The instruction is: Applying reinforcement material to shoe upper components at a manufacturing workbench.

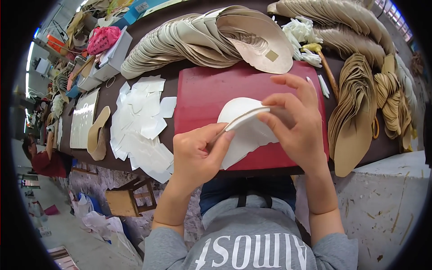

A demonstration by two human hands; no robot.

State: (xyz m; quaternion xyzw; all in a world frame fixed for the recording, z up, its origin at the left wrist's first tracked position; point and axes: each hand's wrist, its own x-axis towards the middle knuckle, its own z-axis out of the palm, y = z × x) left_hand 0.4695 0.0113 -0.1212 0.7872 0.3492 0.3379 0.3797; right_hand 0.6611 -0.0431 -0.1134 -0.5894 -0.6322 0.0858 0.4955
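Over the red mat [202,99], both my hands hold a thin, curved, whitish shoe piece [248,119], turned so that its layered edge shows. My left hand [194,153] pinches the near left end between thumb and bent fingers. At the other end, my right hand [294,119] grips the edge between thumb and forefinger, its other fingers raised. Behind the edge rises a rounded white part [238,107], and a white flap [243,146] hangs below; I cannot tell whether these belong to the held piece.
A long row of nested beige shoe uppers [180,42] lies beyond the mat. White cut sheets [139,119] are heaped at left; brown stacked pieces [353,112] lie at right beside a wooden-handled hammer [327,69]. A person [45,157] works far left, past a wooden stool [123,200].
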